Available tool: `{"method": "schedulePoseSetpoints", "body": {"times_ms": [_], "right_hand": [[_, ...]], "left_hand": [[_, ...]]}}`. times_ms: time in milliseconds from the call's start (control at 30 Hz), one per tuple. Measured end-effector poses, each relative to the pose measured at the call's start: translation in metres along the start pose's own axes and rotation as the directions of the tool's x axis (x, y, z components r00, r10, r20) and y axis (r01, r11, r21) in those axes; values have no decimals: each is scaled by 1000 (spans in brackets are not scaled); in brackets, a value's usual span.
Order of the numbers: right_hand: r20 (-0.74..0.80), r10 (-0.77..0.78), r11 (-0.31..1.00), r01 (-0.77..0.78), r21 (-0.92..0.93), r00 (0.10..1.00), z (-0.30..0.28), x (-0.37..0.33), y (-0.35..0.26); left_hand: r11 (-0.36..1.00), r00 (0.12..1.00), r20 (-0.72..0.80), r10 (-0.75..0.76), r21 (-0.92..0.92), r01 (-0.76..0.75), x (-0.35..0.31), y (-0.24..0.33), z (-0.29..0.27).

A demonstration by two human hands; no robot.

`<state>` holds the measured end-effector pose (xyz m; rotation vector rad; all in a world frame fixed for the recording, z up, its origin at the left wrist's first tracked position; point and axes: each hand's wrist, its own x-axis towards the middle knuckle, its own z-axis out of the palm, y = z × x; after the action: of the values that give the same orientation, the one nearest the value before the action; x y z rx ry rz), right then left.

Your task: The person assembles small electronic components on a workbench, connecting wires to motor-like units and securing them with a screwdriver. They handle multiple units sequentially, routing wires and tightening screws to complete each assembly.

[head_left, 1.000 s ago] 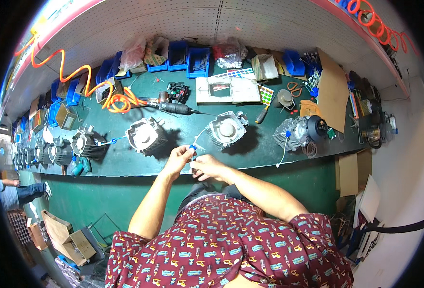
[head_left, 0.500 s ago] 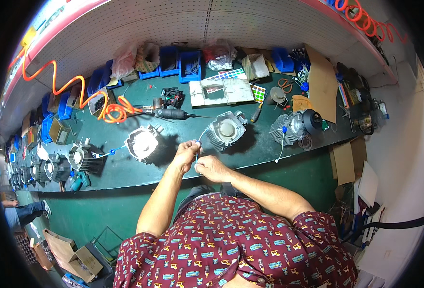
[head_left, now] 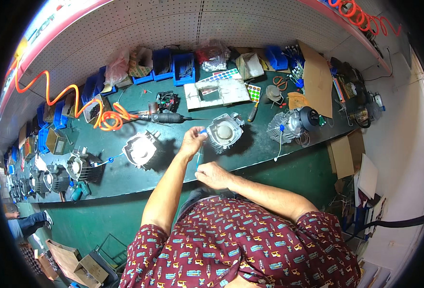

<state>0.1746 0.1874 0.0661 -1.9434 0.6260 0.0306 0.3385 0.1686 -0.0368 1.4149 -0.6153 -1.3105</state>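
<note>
Beside the finned metal casting (head_left: 225, 132) in front of me, my left hand (head_left: 191, 142) is closed in a pinch on a small blue fitting (head_left: 203, 131). A thin light-coloured cable (head_left: 198, 156) runs from there toward me, stretched between both hands. Lower down, near the bench edge, my right hand (head_left: 213, 175) is closed on the cable's near end. The casting lies with its round opening facing up, and its left edge is close to my left fingertips. Whether the cable touches the casting is too small to tell.
Left of my hands sits another casting (head_left: 141, 150) with a blue-fitted cable; at right is a casting (head_left: 289, 126) with a black round part. Behind lie a power screwdriver (head_left: 168, 118), a screwdriver (head_left: 253, 113), a foam block (head_left: 217, 93), blue bins (head_left: 183, 69) and an orange coiled hose (head_left: 111, 120).
My left hand has moved up and slightly right, closer to the casting, with the blue fitting. My right hand has dropped slightly, so more cable shows between the hands. The view has shifted a little.
</note>
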Motion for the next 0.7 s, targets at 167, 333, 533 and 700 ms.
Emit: {"method": "schedulePoseSetpoints", "body": {"times_ms": [167,333,533,700], "right_hand": [[-31,-32,994,35,101,999,-3,-5,0],[-684,-70,997,59,-39,726,-66,0,7],[-804,-182,968,-42,-249,567,-133,49,84],[-709,6,993,82,90,705,-124,64,115]], "left_hand": [[968,990,-22,139,216,-131,0,-13,-4],[997,1000,25,4,-78,-2,-17,-2,-2],[980,997,59,-49,-189,59,-22,4,-8],[952,993,51,-104,-284,114,-22,4,-9]]}}
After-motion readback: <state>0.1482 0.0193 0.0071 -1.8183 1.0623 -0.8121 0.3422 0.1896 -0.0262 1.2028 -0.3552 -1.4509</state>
